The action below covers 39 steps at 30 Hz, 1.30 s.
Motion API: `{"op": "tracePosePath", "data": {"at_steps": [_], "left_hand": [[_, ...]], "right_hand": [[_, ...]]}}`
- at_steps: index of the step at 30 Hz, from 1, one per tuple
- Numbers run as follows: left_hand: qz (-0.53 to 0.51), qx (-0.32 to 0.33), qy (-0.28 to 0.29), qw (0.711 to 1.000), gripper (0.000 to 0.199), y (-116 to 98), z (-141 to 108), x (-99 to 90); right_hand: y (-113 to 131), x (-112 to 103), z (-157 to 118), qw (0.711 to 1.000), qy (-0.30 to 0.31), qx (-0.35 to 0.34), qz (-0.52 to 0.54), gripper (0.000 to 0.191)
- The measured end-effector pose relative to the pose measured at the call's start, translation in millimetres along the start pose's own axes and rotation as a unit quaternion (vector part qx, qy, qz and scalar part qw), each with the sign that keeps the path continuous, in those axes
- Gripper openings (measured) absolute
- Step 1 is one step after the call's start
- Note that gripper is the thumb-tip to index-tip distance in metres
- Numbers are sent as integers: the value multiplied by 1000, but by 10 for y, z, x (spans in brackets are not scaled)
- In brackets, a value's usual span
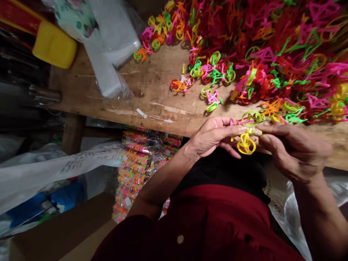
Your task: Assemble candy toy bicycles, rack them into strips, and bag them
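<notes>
My left hand (pixel 212 136) grips a small toy bicycle (pixel 246 144) with yellow wheels, just off the front edge of the wooden table (pixel 152 83). Pink plastic shows by its fingertips. My right hand (pixel 295 148) pinches the end of a small printed tube (pixel 255 132) lying against the top of the yellow toy. Beyond the hands, a pink and green toy bicycle (pixel 212 98) lies on the wood. An orange and red one (pixel 179 85) lies further left, with a small yellow tube (pixel 183 72) behind it.
A large heap of colourful toy bicycles (pixel 272 47) covers the table's back right. Clear plastic bags (pixel 111 47) and a yellow container (pixel 55 44) are at the back left. Packed strips of toys (pixel 136 170) hang or lie below the front edge. A cardboard box (pixel 65 228) stands lower left.
</notes>
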<state>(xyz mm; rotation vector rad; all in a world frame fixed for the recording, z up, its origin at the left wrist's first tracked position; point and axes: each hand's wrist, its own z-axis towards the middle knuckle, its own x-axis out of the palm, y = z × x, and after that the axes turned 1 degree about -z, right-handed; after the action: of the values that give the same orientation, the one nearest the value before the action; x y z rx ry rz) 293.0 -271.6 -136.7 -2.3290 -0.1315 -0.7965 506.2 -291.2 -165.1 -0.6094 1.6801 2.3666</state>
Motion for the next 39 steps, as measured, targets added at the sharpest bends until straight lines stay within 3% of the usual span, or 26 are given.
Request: {"op": "tracePosePath", "data": {"at_steps": [7, 12, 17, 23, 29, 32, 39], "left_hand": [[-90, -26, 50, 994, 34, 60, 102, -38], [-71, -51, 10, 996, 18, 58, 88, -33], [-60, -42, -35, 997, 17, 76, 65, 21], [-41, -21, -66, 997, 15, 101, 55, 59], [-72, -73, -4, 995, 19, 137, 132, -6], [-73, -72, -6, 995, 20, 136, 145, -28], [-42, -38, -35, 998, 14, 118, 106, 40]], "right_hand": [[-146, 122, -5, 999, -5, -19, 36, 25], [-161, 113, -36, 997, 13, 10, 70, 23], [-179, 123, -94, 991, 33, 54, 114, 17], [-204, 94, -70, 997, 62, 1, 56, 17], [-210, 115, -15, 995, 57, -13, 83, 6], [-225, 124, -4, 996, 55, -32, 62, 10], [-121, -25, 90, 988, 120, -98, -27, 4]]}}
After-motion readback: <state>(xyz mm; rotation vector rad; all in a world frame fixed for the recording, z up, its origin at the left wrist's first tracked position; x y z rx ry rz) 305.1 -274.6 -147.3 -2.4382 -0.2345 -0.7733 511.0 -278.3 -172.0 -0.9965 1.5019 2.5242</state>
